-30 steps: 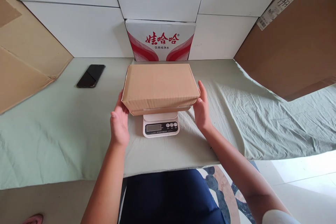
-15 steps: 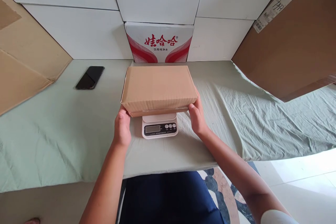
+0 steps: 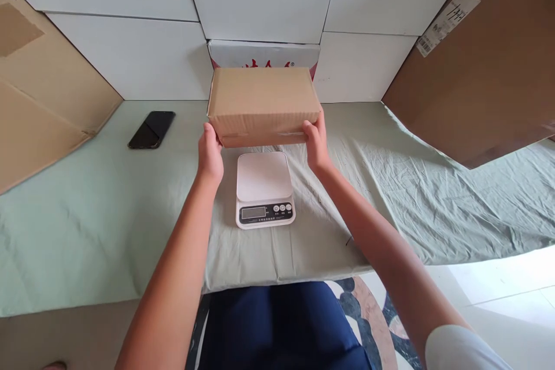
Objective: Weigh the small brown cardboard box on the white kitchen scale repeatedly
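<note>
A plain brown cardboard box (image 3: pixel 263 101) is held above the table, beyond the scale. My left hand (image 3: pixel 210 152) grips its near left corner and my right hand (image 3: pixel 315 144) grips its near right corner. Below and nearer to me sits a white digital kitchen scale (image 3: pixel 265 187) with a bare platform, a dark display and small buttons at its front. The box hides most of the red-and-white printed carton (image 3: pixel 262 54) behind it.
A pale green cloth (image 3: pixel 95 214) covers the table. A black phone (image 3: pixel 151 129) lies at the back left. Brown cardboard sheets lean at the left (image 3: pixel 39 98) and right (image 3: pixel 481 69). White boxes (image 3: pixel 130 52) line the back wall.
Both hands have lifted the box off the scale and carried it away from me toward the back. The scale's platform is now uncovered.
</note>
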The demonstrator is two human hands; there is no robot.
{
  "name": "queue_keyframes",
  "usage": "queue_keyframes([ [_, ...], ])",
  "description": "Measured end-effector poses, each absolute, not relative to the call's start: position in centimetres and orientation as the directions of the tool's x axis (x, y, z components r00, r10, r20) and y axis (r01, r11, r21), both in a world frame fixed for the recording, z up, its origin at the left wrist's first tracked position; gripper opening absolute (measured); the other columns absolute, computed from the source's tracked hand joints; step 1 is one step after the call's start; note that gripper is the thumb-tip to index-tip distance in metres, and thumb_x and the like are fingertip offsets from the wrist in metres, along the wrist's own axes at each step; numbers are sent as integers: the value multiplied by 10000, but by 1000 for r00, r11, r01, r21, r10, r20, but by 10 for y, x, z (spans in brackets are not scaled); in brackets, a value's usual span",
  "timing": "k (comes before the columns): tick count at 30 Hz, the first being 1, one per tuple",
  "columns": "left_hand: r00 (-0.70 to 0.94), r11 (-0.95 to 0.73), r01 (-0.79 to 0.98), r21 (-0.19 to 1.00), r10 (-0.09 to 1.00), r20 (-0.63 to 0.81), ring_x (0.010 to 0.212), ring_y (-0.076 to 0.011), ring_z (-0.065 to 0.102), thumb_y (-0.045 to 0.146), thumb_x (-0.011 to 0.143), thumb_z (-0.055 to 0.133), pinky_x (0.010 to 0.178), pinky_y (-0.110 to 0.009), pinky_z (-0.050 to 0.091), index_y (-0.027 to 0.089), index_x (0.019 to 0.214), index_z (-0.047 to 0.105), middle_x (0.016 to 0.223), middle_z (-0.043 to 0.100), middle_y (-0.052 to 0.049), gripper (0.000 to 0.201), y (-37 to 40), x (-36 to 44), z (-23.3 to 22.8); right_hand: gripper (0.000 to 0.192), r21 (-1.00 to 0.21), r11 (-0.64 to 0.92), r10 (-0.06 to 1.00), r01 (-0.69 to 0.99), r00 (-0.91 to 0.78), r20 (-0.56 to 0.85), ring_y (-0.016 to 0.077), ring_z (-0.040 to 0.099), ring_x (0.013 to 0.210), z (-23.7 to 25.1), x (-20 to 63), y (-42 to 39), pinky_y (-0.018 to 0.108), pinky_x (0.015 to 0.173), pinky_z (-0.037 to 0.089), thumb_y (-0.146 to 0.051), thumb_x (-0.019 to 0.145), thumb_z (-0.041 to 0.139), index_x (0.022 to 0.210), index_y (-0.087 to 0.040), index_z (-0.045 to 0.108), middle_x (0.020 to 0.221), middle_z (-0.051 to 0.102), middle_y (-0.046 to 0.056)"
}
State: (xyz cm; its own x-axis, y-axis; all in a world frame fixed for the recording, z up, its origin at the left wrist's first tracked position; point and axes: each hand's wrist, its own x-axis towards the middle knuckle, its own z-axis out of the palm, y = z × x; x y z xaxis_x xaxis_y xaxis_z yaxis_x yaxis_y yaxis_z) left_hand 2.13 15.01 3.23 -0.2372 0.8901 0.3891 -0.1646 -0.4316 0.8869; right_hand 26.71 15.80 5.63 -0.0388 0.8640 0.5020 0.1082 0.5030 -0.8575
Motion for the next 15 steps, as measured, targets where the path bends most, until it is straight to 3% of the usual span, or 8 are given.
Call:
queue_keyframes([
  [7,-221,-359,-232,904,925,310,1474,-320,525,907,776,521,1200,-449,447,199,1205,721,1378,705,-169,852,178,19,-9,842,-886,463,886,-18,26,462,269,368,1560,10,263,188,504,1321,305,-661,857,511,1587,-305,289,1668,405,30],
  [15,-221,-312,-230,922,939,263,1448,-318,558,894,813,483,1183,-444,475,207,1229,721,1389,707,-162,837,184,19,-28,769,-907,421,907,-25,2,421,270,385,1557,5,264,185,511,1333,291,-614,870,534,1550,-296,369,1652,442,27],
])
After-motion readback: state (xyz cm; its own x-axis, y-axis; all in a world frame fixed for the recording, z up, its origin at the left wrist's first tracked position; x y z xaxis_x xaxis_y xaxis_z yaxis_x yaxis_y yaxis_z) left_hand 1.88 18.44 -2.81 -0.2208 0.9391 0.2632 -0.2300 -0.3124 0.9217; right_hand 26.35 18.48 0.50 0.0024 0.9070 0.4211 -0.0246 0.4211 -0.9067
